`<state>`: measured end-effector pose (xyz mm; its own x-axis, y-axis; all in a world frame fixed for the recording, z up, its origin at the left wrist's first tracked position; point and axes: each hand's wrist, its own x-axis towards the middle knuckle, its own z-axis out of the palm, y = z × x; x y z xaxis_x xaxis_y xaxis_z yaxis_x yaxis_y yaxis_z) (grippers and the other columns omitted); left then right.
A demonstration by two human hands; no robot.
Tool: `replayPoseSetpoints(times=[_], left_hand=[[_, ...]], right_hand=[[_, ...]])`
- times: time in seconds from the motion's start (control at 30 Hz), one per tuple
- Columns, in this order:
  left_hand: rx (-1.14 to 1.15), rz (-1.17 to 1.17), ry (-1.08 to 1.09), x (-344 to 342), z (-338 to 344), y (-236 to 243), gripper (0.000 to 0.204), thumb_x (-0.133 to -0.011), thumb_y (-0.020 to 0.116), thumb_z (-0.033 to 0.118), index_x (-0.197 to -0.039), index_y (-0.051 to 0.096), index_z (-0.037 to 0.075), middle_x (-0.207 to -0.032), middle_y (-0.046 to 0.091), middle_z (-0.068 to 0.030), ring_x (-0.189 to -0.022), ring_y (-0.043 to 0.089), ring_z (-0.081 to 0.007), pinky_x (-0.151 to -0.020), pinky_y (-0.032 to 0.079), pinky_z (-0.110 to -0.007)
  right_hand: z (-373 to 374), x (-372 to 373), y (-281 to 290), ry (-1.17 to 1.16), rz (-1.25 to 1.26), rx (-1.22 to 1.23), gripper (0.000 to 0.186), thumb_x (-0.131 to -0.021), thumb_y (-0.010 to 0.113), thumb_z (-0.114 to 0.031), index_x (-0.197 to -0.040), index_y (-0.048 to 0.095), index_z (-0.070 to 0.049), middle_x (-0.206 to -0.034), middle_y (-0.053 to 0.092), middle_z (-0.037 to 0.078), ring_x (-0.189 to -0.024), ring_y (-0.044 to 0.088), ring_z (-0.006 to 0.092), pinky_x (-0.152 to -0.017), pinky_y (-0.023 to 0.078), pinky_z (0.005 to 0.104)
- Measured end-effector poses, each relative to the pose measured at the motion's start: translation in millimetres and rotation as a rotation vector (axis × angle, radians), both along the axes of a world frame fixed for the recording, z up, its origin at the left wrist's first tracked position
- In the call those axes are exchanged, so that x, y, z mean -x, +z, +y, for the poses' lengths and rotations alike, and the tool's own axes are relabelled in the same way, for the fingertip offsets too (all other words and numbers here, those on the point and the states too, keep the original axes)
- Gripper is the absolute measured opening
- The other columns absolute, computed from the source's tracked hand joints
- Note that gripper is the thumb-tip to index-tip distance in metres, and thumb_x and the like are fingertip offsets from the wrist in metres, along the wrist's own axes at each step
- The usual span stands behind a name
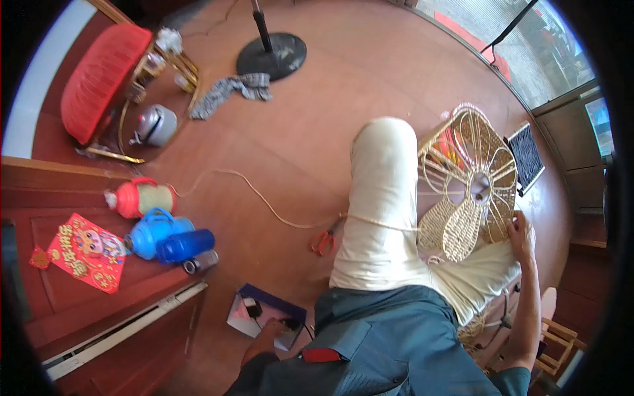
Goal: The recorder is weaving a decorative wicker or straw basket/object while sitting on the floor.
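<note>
A woven straw piece [465, 181], round and open-worked with petal-shaped panels, rests against my legs at the right. My right hand [522, 235] has its fingers curled at its lower right edge. A pale cord [277, 214] runs from the piece across my left thigh and over the floor to the left. My left hand [272, 330] reaches into a blue and white open box [277, 305] on the floor; its fingers are blurred, and what they touch is unclear. A small black item [251, 307] lies in the box. Red-handled scissors [323, 243] lie beside my left leg.
Red [137, 197] and blue [155, 231] jugs, a blue bottle [186, 245] and a red card [86, 252] are at the left. A red-seated chair [105, 82], a grey cloth [231, 91] and a black stand base [272, 56] are farther off. A wooden stool [556, 346] stands at right.
</note>
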<state>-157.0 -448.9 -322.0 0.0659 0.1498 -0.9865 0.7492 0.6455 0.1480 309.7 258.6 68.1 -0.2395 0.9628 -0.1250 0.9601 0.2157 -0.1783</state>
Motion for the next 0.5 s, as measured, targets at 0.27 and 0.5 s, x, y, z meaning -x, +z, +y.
replayPoseSetpoints(times=[0.27,0.5], left_hand=[[0.150,-0.051,0.399,122.0,167.7,93.0,0.029,-0.099,0.070,0.035,-0.109,0.080,0.009,-0.088,0.074,-0.0089,-0.075,0.070,-0.0220,-0.068,0.057,-0.040],[-0.898,0.025,0.867,232.8,461.0,202.2,0.018,-0.099,0.066,0.022,-0.102,0.076,0.006,-0.081,0.068,0.0021,-0.072,0.059,-0.0101,-0.067,0.051,-0.031]], right_hand=[[-4.2,5.9,3.3,-0.033,-0.011,0.015,0.025,-0.092,0.065,-0.015,-0.111,0.062,0.000,-0.081,0.067,0.023,-0.073,0.064,0.0410,-0.072,0.050,0.0514],[-5.4,21.1,14.7,-0.074,-0.032,0.010,0.028,-0.089,0.065,-0.012,-0.115,0.065,-0.004,-0.081,0.068,0.020,-0.086,0.065,0.0423,-0.085,0.050,0.0554]])
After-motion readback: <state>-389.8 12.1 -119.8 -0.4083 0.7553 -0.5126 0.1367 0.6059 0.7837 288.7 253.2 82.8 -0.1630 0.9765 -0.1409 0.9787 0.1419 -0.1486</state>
